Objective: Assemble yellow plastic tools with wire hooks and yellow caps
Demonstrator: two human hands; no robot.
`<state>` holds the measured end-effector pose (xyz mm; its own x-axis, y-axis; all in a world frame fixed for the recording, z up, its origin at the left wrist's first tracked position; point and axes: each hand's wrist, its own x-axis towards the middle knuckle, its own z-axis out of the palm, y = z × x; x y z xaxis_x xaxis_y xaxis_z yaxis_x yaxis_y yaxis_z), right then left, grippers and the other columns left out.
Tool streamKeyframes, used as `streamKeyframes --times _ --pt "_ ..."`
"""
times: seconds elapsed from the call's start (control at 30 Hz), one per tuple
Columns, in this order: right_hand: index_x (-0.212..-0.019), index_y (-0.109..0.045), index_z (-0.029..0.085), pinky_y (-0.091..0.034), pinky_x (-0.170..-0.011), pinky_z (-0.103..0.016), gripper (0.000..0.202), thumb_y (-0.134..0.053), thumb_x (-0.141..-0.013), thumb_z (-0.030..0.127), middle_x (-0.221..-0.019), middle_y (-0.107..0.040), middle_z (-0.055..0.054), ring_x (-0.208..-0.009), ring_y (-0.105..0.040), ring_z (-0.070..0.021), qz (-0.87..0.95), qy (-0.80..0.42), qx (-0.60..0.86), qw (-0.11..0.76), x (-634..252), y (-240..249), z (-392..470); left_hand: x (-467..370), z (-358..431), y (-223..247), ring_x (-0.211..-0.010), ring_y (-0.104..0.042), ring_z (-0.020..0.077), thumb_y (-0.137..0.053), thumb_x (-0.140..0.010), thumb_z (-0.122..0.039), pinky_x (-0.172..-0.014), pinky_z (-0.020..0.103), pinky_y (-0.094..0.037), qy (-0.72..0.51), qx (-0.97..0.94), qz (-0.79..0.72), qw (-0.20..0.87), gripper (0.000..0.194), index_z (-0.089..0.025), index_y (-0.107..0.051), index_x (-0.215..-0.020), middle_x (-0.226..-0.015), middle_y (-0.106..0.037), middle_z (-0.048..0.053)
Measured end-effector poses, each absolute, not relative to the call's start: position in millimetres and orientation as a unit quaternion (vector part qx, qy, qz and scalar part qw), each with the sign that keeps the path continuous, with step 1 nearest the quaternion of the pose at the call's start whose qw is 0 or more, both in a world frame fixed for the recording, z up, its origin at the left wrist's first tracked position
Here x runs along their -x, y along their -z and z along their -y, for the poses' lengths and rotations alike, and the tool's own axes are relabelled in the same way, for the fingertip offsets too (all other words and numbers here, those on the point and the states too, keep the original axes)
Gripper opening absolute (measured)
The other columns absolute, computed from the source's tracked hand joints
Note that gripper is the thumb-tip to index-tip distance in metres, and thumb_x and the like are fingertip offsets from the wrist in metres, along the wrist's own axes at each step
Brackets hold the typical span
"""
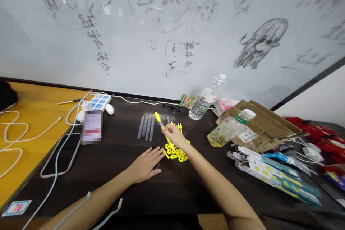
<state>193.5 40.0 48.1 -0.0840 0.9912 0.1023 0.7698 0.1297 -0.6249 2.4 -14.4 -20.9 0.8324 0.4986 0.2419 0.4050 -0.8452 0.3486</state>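
My right hand pinches a slim stick with yellow ends and a clear middle, tilted above the dark table. Just under that hand lies a heap of small yellow ring-ended plastic pieces. My left hand rests flat on the table, fingers stretched toward the heap's left edge and holding nothing. Several clear tubes lie side by side beyond the left hand. Behind the right hand, a row of yellow pieces with light tips is partly hidden by it.
A water bottle, a bottle of yellow liquid, cardboard and an opened box occupy the right side. On the left are a power strip, a phone and loose white cables. A whiteboard rises behind.
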Motion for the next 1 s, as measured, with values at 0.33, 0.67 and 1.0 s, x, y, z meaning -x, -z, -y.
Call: streamKeyframes --times 0.33,0.67,1.0 --pt "-0.068 -0.036 0.022 -0.031 -0.051 -0.022 0.029 -0.055 -0.083 0.038 -0.057 -0.035 0.007 -0.052 -0.035 -0.01 0.641 -0.382 0.463 0.479 -146.5 13.0 47.6 -8.2 9.7 12.6 -0.077 -0.062 0.0177 -0.04 -0.093 -0.046 -0.069 0.029 -0.052 -0.449 -0.675 -0.36 0.462 0.037 -0.015 -0.055 -0.108 -0.09 -0.064 0.006" --pt "-0.053 -0.037 0.02 -0.029 -0.05 -0.025 0.05 -0.034 -0.094 0.049 -0.048 -0.037 0.004 -0.047 -0.036 -0.0106 0.594 -0.365 0.48 0.532 -176.5 1.7 36.9 -10.1 12.9 5.6 -0.035 -0.038 0.0059 -0.044 -0.091 -0.048 -0.037 0.017 -0.031 -0.321 -0.633 -0.29 0.642 0.036 -0.014 -0.053 -0.097 -0.051 -0.044 -0.007" --pt "-0.051 -0.027 0.02 -0.021 -0.049 -0.025 0.05 -0.048 -0.085 0.05 -0.051 -0.024 0.006 -0.05 -0.024 -0.0085 0.598 -0.398 0.503 0.48 -188.7 3.4 20.4 -6.7 16.1 1.9 -0.038 -0.042 0.0049 -0.05 -0.089 -0.045 -0.035 0.014 -0.035 -0.172 -0.714 -0.318 0.6 0.033 -0.014 -0.058 -0.09 -0.055 -0.048 -0.006"
